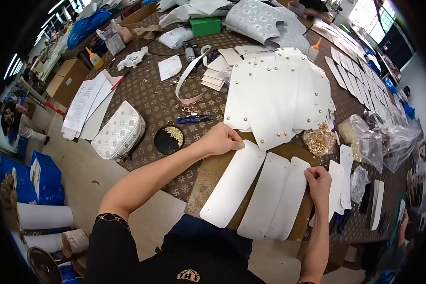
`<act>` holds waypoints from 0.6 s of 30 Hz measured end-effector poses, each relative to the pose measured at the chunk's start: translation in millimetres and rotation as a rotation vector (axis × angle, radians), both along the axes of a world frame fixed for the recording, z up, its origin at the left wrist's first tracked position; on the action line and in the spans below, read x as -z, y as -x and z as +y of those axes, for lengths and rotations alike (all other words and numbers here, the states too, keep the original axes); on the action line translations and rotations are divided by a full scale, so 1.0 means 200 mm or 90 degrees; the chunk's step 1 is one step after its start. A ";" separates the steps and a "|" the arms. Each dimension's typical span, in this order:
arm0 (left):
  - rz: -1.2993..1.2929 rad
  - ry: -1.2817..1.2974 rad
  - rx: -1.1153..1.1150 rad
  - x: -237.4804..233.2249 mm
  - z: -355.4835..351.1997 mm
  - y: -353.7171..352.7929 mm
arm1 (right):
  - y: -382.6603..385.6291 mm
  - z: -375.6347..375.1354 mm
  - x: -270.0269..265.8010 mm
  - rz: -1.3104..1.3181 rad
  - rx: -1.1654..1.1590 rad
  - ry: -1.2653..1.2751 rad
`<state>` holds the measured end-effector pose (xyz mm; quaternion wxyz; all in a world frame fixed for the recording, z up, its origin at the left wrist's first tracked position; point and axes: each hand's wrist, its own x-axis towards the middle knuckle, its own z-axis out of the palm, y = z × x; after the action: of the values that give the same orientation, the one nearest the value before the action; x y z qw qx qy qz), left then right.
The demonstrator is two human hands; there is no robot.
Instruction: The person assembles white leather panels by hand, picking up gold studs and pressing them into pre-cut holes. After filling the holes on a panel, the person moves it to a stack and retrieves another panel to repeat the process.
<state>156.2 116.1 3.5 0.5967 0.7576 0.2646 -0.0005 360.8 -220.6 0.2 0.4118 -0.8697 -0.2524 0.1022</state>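
Brown board [208, 177] lies at near table edge. Three long white strips lie side by side on board: left strip [234, 184], middle strip [265, 194], right strip [288, 196].

Left hand [222, 139] curled, fingertips on far end of left strip; cannot tell if it grips. Right hand [319, 182] pinches edge of right strip, at board's right side. Hands well apart.

Big pile of white pieces [279, 99] with gold dots just behind board. Black dish [169, 138] and blue scissors [194, 119] left of board, farther back.
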 end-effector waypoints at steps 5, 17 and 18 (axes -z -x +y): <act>0.025 -0.070 0.045 0.03 -0.01 -0.08 | 0.03 -0.01 -0.02 -0.054 -0.008 -0.012; 0.078 0.018 0.002 0.01 -0.01 -0.13 | -0.03 0.00 -0.04 -0.101 -0.009 -0.002; 0.085 0.019 -0.006 0.02 -0.01 -0.13 | -0.05 0.01 -0.01 -0.152 0.008 -0.023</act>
<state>182.7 113.6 0.2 0.5891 0.7454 0.3074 -0.0523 371.8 -218.5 2.2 0.3950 -0.8697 -0.2959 -0.0090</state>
